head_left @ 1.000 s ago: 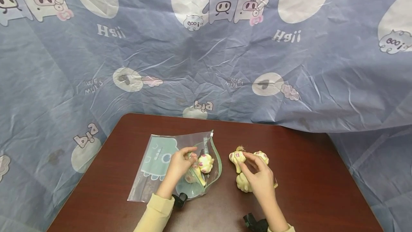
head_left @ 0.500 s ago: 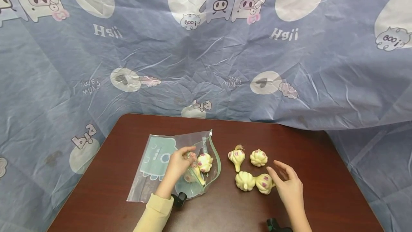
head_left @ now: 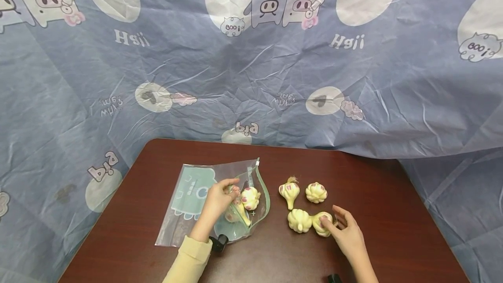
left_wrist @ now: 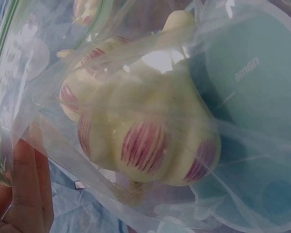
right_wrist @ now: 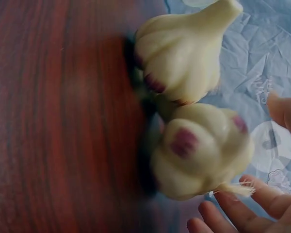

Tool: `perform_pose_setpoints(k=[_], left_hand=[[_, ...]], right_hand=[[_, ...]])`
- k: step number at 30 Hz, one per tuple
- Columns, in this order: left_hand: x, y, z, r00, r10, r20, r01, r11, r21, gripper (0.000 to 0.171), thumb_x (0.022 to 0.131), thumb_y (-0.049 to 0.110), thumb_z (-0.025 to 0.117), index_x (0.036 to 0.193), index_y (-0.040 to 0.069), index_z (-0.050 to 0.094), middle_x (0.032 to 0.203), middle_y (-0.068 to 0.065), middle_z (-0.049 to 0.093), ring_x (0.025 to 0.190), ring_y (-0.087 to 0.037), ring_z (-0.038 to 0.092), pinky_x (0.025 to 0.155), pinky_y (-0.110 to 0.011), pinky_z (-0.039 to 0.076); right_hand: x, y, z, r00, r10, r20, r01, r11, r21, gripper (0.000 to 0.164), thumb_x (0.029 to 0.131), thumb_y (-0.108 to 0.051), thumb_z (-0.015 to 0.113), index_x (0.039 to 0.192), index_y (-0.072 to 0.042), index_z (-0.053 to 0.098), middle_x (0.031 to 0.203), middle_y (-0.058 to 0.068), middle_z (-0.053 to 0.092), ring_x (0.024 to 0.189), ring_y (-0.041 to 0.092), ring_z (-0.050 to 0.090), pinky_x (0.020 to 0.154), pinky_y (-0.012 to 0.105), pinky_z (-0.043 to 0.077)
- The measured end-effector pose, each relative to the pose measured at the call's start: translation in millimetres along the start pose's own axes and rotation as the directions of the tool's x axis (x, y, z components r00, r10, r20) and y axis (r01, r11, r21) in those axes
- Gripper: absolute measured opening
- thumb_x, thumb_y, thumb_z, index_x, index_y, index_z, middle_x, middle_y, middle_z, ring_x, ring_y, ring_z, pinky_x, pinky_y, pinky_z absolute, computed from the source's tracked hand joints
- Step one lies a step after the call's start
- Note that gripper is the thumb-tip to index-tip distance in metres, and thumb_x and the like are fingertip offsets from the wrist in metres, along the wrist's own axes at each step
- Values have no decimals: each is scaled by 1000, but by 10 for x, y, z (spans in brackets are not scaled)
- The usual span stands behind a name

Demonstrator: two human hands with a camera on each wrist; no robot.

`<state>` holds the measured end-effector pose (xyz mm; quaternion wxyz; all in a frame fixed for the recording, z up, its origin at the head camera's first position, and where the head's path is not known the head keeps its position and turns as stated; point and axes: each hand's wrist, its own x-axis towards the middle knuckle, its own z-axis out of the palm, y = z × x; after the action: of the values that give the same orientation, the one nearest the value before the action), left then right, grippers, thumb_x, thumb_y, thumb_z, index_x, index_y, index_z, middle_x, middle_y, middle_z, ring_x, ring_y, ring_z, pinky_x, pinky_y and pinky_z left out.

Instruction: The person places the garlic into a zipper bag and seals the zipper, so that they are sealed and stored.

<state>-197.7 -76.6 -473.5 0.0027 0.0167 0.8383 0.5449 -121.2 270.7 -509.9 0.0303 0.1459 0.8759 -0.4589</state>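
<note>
My left hand (head_left: 219,198) pinches the rim of a clear zip bag (head_left: 192,191) with a green print, its mouth held apart toward the right. Inside the bag lie garlic bulbs (head_left: 250,198), white with purple streaks; in the left wrist view a stemmed garlic bulb (left_wrist: 155,121) shows through the plastic. My right hand (head_left: 349,235) is at the front right garlic bulb (head_left: 321,226), thumb over it in the head view, fingers apart. In the right wrist view, the fingers (right_wrist: 233,208) lie near the root end of that bulb (right_wrist: 199,150), not closed around it.
A pale garlic bulb (head_left: 299,221) touches the front right one. Behind them lie a long-necked garlic bulb (head_left: 289,191) and a round garlic bulb (head_left: 316,192). All rest on a dark red wooden table (head_left: 377,187), with a blue printed cloth (head_left: 251,64) hanging behind it.
My right hand let go of the long-necked bulb area, moved right, then came in to the front right bulb. The left hand and bag stay in place.
</note>
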Motion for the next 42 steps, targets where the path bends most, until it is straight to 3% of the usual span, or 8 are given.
perform_pose_setpoints(k=[5,8,12,17,24,34,38,42], left_hand=[[4,-18,1,1000,-2,-1,2,1000,10,35,86,-2,69,121,2,69,59,1,51,51,-8,43,48,-18,35],[3,-24,0,1000,-3,-1,3,1000,12,35,86,-2,69,121,3,69,58,3,45,51,-9,38,48,-18,33],[3,-20,-8,1000,-6,1,6,1000,4,35,87,-2,68,121,3,68,59,3,49,51,-8,43,48,-18,34],[3,-21,-5,1000,3,-5,-3,1000,9,35,86,-2,69,121,2,69,56,4,44,50,-8,40,47,-18,33],[1,-25,-8,1000,0,-6,0,1000,1,35,86,-2,69,120,3,69,63,0,55,51,-9,39,49,-18,35],[1,-19,-13,1000,-5,5,5,1000,2,36,86,-2,68,122,2,68,53,6,32,47,-9,29,46,-18,29],[-2,-16,-9,1000,-8,0,8,1000,2,35,86,-2,69,121,2,68,54,5,38,48,-8,32,46,-18,30],[-7,-18,-3,1000,12,-8,-12,1000,-4,35,85,-3,69,119,1,69,65,-3,60,50,-5,46,49,-18,36]], right_hand=[[28,69,47,999,-10,54,14,997,-71,90,85,-51,73,151,-5,31,152,23,37,131,45,47,98,49,50],[31,92,78,998,-18,56,24,993,-116,92,81,-49,77,150,-6,33,142,23,45,108,33,58,80,35,52],[31,96,110,999,-16,36,21,990,-138,92,77,-47,81,148,-9,37,124,15,52,89,17,51,67,25,43],[33,104,129,1000,-12,18,14,988,-154,89,76,-47,82,146,-11,40,109,10,55,84,15,49,64,25,41],[53,136,127,1000,-6,5,7,986,-165,85,76,-48,82,144,-13,44,87,4,57,76,13,48,60,24,40],[21,61,22,999,-22,-45,14,984,-177,82,78,-47,81,144,-14,44,87,6,60,76,12,51,62,25,42],[25,-30,-29,995,-62,-78,48,983,-176,81,78,-47,81,143,-15,45,89,6,62,77,10,53,62,24,43],[30,-157,-49,988,-115,-105,97,983,-157,80,76,-46,83,142,-16,48,94,7,64,78,8,54,62,23,44]])
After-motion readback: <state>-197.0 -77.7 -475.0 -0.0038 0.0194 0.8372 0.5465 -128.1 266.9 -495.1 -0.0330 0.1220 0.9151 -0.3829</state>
